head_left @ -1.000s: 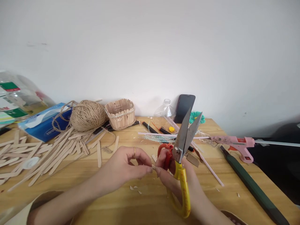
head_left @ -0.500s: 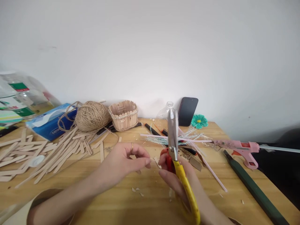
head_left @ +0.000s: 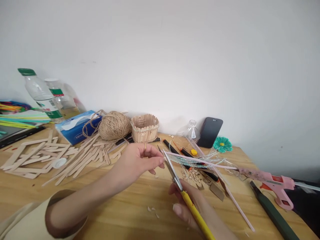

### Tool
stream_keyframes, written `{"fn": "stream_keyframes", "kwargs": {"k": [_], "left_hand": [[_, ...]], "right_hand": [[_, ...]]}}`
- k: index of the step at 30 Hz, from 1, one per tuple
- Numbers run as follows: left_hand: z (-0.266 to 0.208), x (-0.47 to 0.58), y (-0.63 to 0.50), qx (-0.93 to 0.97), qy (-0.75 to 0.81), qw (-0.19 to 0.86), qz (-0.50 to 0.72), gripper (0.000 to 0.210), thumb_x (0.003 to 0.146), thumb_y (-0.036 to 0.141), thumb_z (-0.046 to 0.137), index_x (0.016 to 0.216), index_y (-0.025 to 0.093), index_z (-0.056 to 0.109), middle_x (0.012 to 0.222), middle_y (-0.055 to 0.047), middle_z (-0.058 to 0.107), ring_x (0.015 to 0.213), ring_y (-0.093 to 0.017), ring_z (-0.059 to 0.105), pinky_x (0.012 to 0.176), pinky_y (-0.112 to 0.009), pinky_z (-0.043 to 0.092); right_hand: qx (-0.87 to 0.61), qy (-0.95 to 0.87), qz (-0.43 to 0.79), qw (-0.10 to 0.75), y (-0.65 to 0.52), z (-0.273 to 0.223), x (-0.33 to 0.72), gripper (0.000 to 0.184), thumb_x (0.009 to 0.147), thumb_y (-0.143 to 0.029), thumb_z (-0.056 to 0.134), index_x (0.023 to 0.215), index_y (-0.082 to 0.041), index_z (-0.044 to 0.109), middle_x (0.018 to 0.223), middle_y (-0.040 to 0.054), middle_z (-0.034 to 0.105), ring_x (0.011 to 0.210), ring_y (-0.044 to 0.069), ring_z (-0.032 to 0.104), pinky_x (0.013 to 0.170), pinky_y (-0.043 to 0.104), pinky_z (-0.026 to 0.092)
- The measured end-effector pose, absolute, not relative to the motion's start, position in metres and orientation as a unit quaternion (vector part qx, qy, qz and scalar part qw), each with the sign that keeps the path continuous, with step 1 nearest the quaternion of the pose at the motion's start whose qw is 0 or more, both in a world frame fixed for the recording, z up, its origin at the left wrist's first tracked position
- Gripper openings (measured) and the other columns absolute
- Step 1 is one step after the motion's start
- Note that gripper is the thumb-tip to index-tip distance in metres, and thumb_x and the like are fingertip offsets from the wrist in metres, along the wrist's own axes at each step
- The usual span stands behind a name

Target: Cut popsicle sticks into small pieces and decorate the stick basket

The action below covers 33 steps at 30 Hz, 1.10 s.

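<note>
holding scissors [head_left: 186, 196] above the worktop [head_left: 120, 213], blades [head_left: 174, 171] parted, your right hand [head_left: 196, 195] wraps the handles [head_left: 197, 216]: likely stiff, weighty, best held there. your left hand [head_left: 142, 160] looks pinched beside the blades, contents unclear.

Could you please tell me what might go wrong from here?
The scissors in the right hand have open blades close to the fingertips of the left hand, so a slip could nick them. The glue gun lies near the edge of the table, so a bump might knock it off.
</note>
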<state>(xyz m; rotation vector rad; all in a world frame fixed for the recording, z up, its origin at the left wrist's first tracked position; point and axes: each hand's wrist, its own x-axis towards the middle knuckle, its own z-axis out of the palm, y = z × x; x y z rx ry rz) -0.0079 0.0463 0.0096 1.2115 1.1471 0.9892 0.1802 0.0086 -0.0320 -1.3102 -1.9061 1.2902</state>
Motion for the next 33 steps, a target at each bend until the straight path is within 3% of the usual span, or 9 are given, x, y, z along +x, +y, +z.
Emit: {"fn": "stream_keyframes", "kwargs": {"k": [6,12,22,33], "left_hand": [[0.009,-0.007,0.046,0.521,0.498,0.563,0.405,0.006,0.065,0.019,0.063,0.061,0.015,0.063,0.058,0.002,0.063,0.052,-0.010,0.055,0.051,-0.021,0.046],[0.008,-0.006,0.046,0.514,0.494,0.569,0.409,0.004,0.065,0.018,0.063,0.061,0.015,0.063,0.059,0.003,0.063,0.051,-0.008,0.053,0.049,-0.019,0.045],[0.007,-0.007,0.046,0.516,0.472,0.582,0.415,0.004,0.065,0.017,0.064,0.063,0.014,0.063,0.060,0.002,0.063,0.054,-0.008,0.054,0.051,-0.018,0.047],[0.007,-0.009,0.045,0.526,0.486,0.573,0.399,0.004,0.065,0.018,0.063,0.062,0.014,0.064,0.060,0.001,0.063,0.056,-0.009,0.055,0.053,-0.019,0.047]], "right_hand": [[-0.474,-0.698,0.467,0.264,0.011,-0.042,0.180,0.053,0.070,-0.073,0.046,0.077,-0.020,0.049,0.062,-0.0034,0.039,0.054,0.013,0.032,0.049,0.024,0.026],[-0.460,-0.724,0.470,0.207,0.014,-0.036,0.183,0.053,0.073,-0.072,0.042,0.076,-0.019,0.046,0.067,-0.0012,0.044,0.059,0.014,0.038,0.053,0.024,0.030],[-0.460,-0.719,0.473,0.219,0.006,-0.031,0.186,0.053,0.077,-0.069,0.042,0.089,-0.019,0.053,0.079,0.0047,0.053,0.072,0.020,0.048,0.064,0.029,0.040],[-0.450,-0.711,0.505,0.192,0.009,-0.027,0.183,0.055,0.075,-0.074,0.037,0.077,-0.019,0.043,0.069,-0.0015,0.037,0.062,0.015,0.033,0.053,0.024,0.027]]}}
